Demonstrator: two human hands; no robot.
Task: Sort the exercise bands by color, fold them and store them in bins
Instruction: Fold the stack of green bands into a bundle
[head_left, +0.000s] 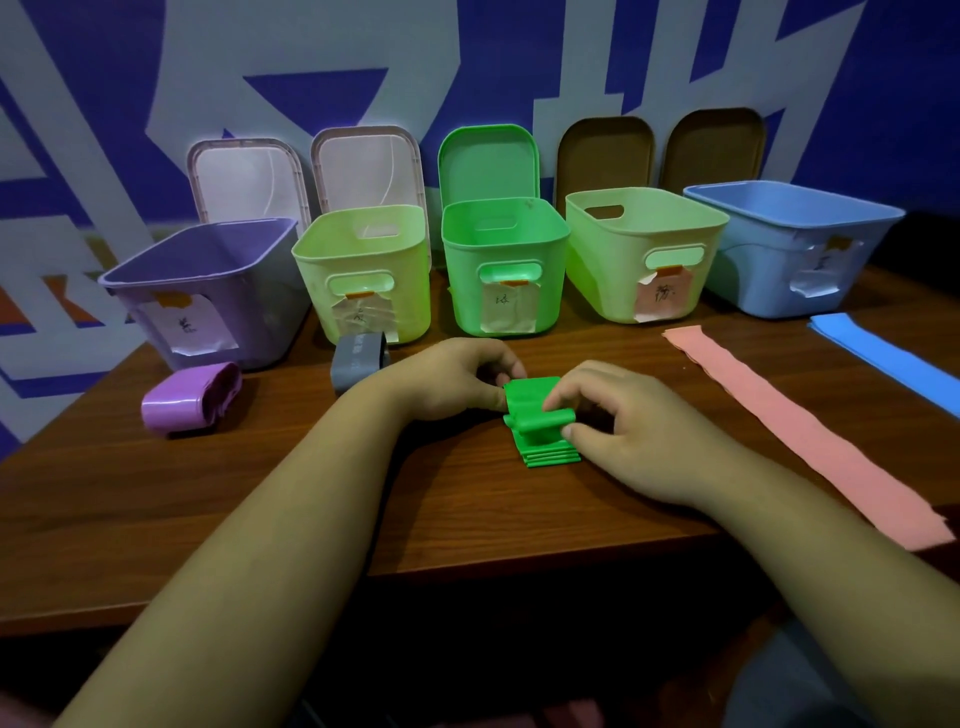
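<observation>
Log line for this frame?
step: folding green band; left hand, right hand grip it; purple band, grey band folded; pink band, blue band flat

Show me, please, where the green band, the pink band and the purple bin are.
green band (525, 400): head view, on the flat top fold between the hands.
pink band (810, 435): head view, middle of the strip.
purple bin (260, 304): head view, on its side wall.

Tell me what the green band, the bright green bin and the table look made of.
The green band: thin rubbery sheet, probably latex or similar, matte; it bends into soft folds and stacked layers. The bright green bin: moulded plastic, smooth, slightly glossy; rounded rim and cut-out handle. The table: wood or wood-look laminate, low sheen; dark grain streaks.
</observation>
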